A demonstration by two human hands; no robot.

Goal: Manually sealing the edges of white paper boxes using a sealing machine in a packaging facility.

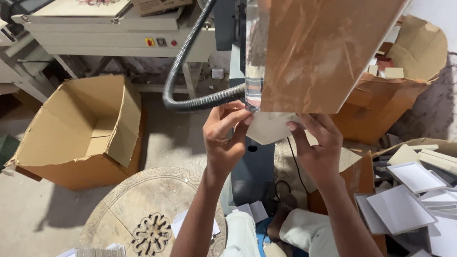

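1. White trays (402, 209) lie stacked at the right.
2. The left hand (223, 135) pinches the pale card piece (269, 127); the right hand (316, 143) grips its other side.
3. Just above is a brown glossy sheet (319, 52).
4. The open cardboard box (81, 133) sits farther left on the floor.

- Open brown cardboard box (78, 133), well to the left of our left hand (223, 138), tipped on its side on the floor, flaps spread.
- Torn brown cardboard box (404, 81), up and to the right of our right hand (316, 147), holding small pale and reddish pieces.
- Flat white box trays (409, 190), stacked loosely to the right of and below our right hand, rectangular, shallow.
- Brown cardboard box (157, 5), far above our left hand, on top of the pale machine; only its lower edge shows.
- Pale flat carton piece (269, 127), pinched between our two hands, below a brown film-wrapped panel (323, 52).
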